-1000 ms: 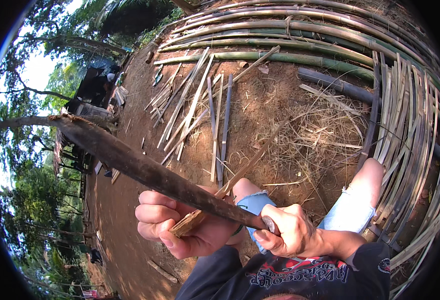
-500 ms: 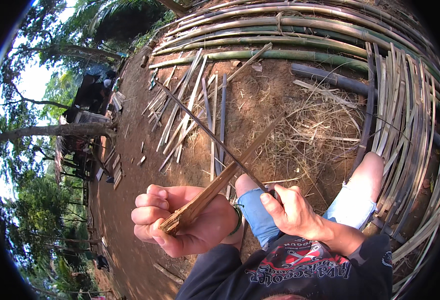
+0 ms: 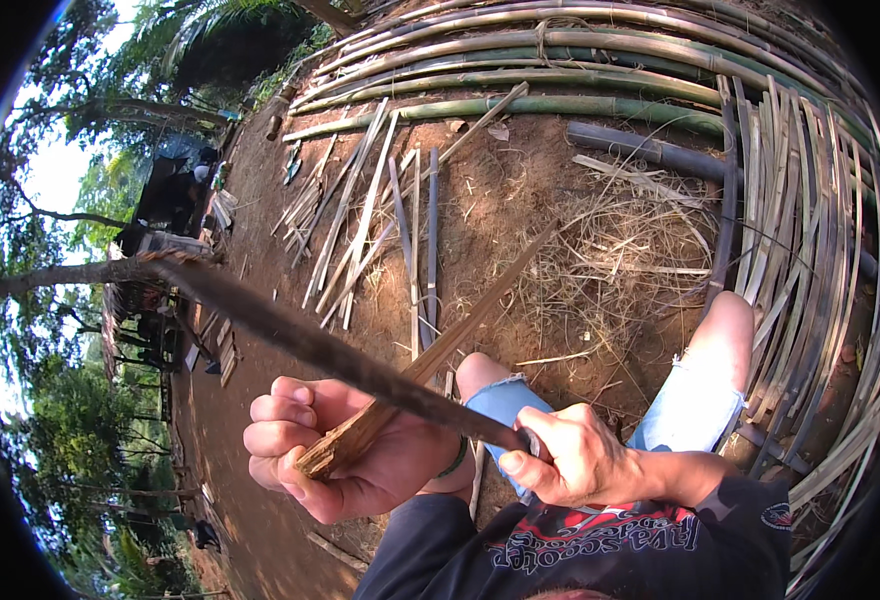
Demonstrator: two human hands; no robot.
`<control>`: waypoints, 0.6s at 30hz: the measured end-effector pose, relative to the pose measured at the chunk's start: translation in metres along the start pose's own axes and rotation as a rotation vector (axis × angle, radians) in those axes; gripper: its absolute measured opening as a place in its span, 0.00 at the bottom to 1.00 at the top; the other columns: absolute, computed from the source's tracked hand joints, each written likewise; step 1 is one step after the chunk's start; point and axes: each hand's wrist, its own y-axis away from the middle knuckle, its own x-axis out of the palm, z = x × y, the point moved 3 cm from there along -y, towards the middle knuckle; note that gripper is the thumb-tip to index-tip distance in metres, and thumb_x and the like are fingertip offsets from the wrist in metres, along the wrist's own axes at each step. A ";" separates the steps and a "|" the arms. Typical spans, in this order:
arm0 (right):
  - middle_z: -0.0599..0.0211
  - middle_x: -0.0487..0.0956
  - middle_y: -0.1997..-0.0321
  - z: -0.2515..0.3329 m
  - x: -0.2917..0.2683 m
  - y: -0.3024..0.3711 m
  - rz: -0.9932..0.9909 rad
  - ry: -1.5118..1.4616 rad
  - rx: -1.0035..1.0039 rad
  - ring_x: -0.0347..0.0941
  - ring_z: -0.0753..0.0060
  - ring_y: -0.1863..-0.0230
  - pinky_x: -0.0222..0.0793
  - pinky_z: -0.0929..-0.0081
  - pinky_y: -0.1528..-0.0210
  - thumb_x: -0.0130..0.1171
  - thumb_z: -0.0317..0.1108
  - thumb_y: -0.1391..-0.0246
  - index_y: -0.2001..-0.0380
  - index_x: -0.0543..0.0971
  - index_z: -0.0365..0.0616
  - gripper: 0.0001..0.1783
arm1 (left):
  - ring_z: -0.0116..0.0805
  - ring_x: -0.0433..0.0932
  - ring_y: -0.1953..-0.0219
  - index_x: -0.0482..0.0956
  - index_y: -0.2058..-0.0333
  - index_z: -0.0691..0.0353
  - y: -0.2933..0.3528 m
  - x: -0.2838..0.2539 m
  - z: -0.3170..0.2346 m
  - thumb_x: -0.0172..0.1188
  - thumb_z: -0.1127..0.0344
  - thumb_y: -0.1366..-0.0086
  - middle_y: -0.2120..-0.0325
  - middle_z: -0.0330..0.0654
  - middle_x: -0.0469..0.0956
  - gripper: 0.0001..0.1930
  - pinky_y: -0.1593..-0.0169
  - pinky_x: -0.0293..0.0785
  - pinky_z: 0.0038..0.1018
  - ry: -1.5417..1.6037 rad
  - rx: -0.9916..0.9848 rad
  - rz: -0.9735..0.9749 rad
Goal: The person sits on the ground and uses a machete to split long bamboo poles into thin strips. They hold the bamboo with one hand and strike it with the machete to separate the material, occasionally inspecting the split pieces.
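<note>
My left hand [image 3: 405, 462] is closed around the thick, rough end of a tapering split of wood [image 3: 480, 312], perhaps bamboo. Its thin tip points away from me to the upper right. In my right hand [image 3: 588, 458] is the handle of a machete [image 3: 305, 345], mostly covered by my fingers. The long dark blade reaches up and left, close to the camera, and passes in front of the split just above my left hand. Whether the edge touches the wood I cannot tell.
Long bamboo poles [image 3: 580, 105] lie across the far ground. A stack of split slats [image 3: 800, 270] is on my right. Fibrous shavings [image 3: 630, 260] spread before my knees, and loose strips [image 3: 360, 230] lie left of them. A tree trunk [image 3: 50, 277] stands at the left.
The machete has swung up toward the camera, so its blade looks much larger and crosses the split nearer my left hand. My left hand still grips the split.
</note>
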 end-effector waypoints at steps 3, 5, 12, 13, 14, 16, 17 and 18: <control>0.56 0.66 0.90 -0.016 0.005 0.000 -0.002 0.015 -0.034 0.69 0.55 0.89 0.61 0.65 0.84 0.58 0.45 0.41 0.74 0.72 0.37 0.20 | 0.29 0.57 0.67 0.62 0.75 0.57 0.001 -0.003 0.003 0.53 0.65 0.35 0.74 0.35 0.59 0.11 0.58 0.57 0.29 0.021 0.017 0.029; 0.47 0.70 0.89 -0.066 -0.001 0.003 -0.156 0.112 0.270 0.75 0.45 0.82 0.65 0.59 0.82 0.54 0.46 0.36 0.77 0.74 0.33 0.25 | 0.32 0.60 0.67 0.67 0.74 0.60 -0.006 -0.004 0.005 0.52 0.63 0.34 0.73 0.38 0.64 0.11 0.58 0.60 0.29 -0.057 0.046 0.172; 0.48 0.67 0.89 -0.036 -0.002 0.000 -0.037 -0.027 0.053 0.71 0.46 0.85 0.62 0.58 0.82 0.54 0.47 0.36 0.80 0.71 0.34 0.27 | 0.33 0.59 0.67 0.67 0.75 0.58 -0.002 -0.004 0.008 0.51 0.61 0.33 0.74 0.37 0.61 0.12 0.58 0.58 0.31 -0.066 0.061 0.166; 0.48 0.67 0.89 -0.051 -0.002 0.000 -0.077 0.028 0.107 0.71 0.46 0.85 0.63 0.58 0.81 0.54 0.47 0.36 0.80 0.72 0.34 0.27 | 0.33 0.59 0.67 0.67 0.75 0.58 -0.002 -0.004 0.007 0.51 0.61 0.33 0.74 0.37 0.61 0.12 0.58 0.58 0.31 -0.073 0.056 0.160; 0.47 0.68 0.88 -0.081 -0.003 0.002 -0.116 0.083 0.162 0.71 0.46 0.85 0.63 0.58 0.81 0.54 0.47 0.36 0.79 0.72 0.33 0.27 | 0.33 0.59 0.67 0.67 0.75 0.58 -0.003 -0.004 0.007 0.51 0.61 0.33 0.74 0.37 0.61 0.12 0.58 0.57 0.31 -0.081 0.051 0.152; 0.46 0.69 0.87 -0.148 -0.017 0.008 -0.221 0.159 0.350 0.72 0.46 0.84 0.64 0.58 0.80 0.54 0.48 0.36 0.78 0.74 0.33 0.27 | 0.33 0.58 0.67 0.67 0.75 0.58 -0.002 0.001 0.007 0.51 0.61 0.33 0.74 0.37 0.61 0.12 0.58 0.57 0.31 -0.065 0.049 0.148; 0.45 0.69 0.87 -0.172 -0.028 0.012 -0.283 0.165 0.484 0.72 0.45 0.83 0.64 0.58 0.80 0.54 0.48 0.36 0.78 0.74 0.32 0.27 | 0.33 0.58 0.67 0.67 0.75 0.58 0.000 0.003 0.005 0.51 0.61 0.33 0.74 0.37 0.61 0.12 0.58 0.57 0.32 -0.050 0.053 0.162; 0.46 0.65 0.88 -0.175 -0.035 0.013 -0.268 0.144 0.531 0.66 0.55 0.85 0.60 0.59 0.78 0.48 0.50 0.34 0.78 0.73 0.32 0.29 | 0.33 0.58 0.67 0.67 0.75 0.58 0.003 0.002 0.007 0.51 0.61 0.34 0.74 0.37 0.61 0.12 0.58 0.57 0.32 -0.035 0.056 0.174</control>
